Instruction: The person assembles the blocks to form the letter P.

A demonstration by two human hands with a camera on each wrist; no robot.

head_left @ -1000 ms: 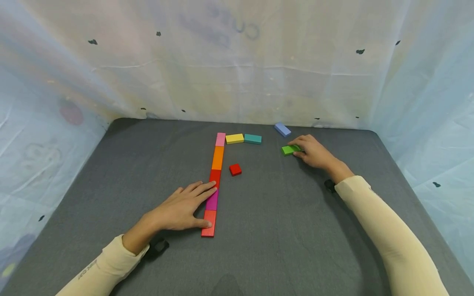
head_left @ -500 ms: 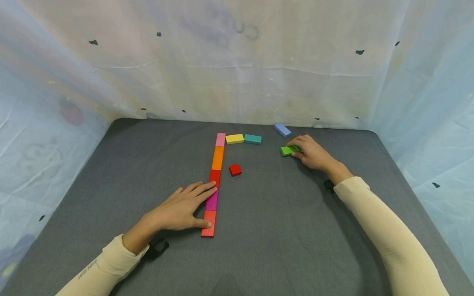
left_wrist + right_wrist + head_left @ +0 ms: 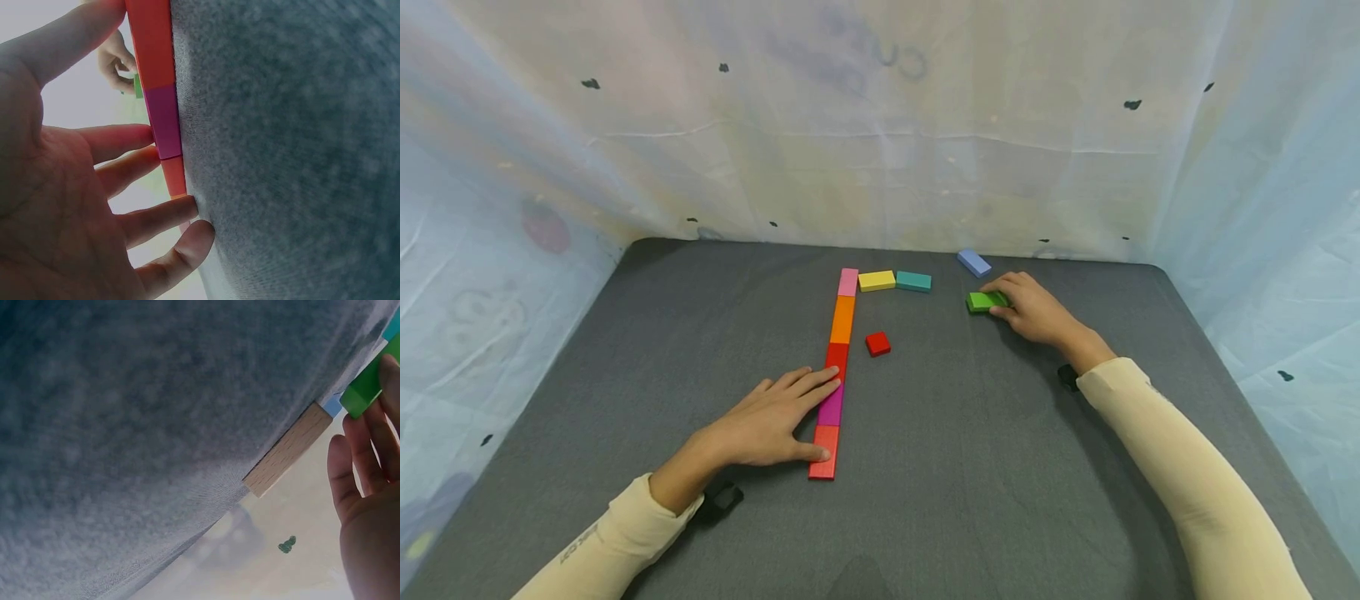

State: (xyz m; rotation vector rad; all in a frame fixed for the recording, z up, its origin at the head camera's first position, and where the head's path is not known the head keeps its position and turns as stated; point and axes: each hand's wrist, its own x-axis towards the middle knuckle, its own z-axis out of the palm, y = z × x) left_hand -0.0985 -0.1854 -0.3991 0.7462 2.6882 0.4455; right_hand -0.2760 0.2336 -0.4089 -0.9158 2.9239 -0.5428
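Observation:
My left hand [image 3: 767,421] lies with spread fingers along a row of flat blocks, its fingertips at the red block [image 3: 837,357] and magenta block [image 3: 831,406]. Its thumb touches the coral-red block [image 3: 824,467] at the near end. In the left wrist view these fingers are straight against the row's side. At the far end follow an orange block [image 3: 842,320] and a pink block [image 3: 847,282]. On the right, my right hand [image 3: 1028,308] pinches a green block [image 3: 981,302] between thumb and fingers; the right wrist view shows the green block [image 3: 362,390] close to the table.
A yellow block [image 3: 877,281] and a teal block [image 3: 913,282] extend right from the pink one. Beyond the right hand lies a blue block [image 3: 974,262], angled. A small red block [image 3: 877,344] sits right of the row. Pale curtains [image 3: 880,125] surround the grey table [image 3: 925,517].
The right hand has shifted the green block slightly to the left, and the block's angle has changed a little. The left hand has stayed in place on the row.

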